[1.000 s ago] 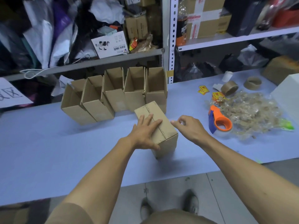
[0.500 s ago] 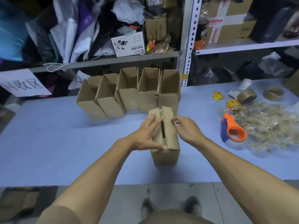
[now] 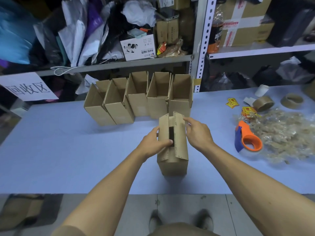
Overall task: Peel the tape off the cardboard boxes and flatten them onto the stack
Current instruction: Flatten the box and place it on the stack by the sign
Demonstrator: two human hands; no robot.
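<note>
A small cardboard box (image 3: 173,160) stands on the blue table (image 3: 68,150) in front of me, its two top flaps parted with a dark gap between them. My left hand (image 3: 153,142) grips the left flap, thumb at the gap's edge. My right hand (image 3: 196,132) holds the right flap at its outer edge, fingers curled on the cardboard. Behind the box stands a row of several opened cardboard boxes (image 3: 138,97) leaning against each other.
An orange and blue tape dispenser (image 3: 247,140) lies to the right beside a heap of crumpled peeled tape (image 3: 286,133). Two brown tape rolls (image 3: 263,103) and yellow stickers (image 3: 231,102) lie further back. Cluttered shelves (image 3: 119,63) rise behind the table.
The box has turned square to me and its top flaps have come apart. My left hand went from lying flat on the top to gripping the left flap; my right hand took the right flap.
</note>
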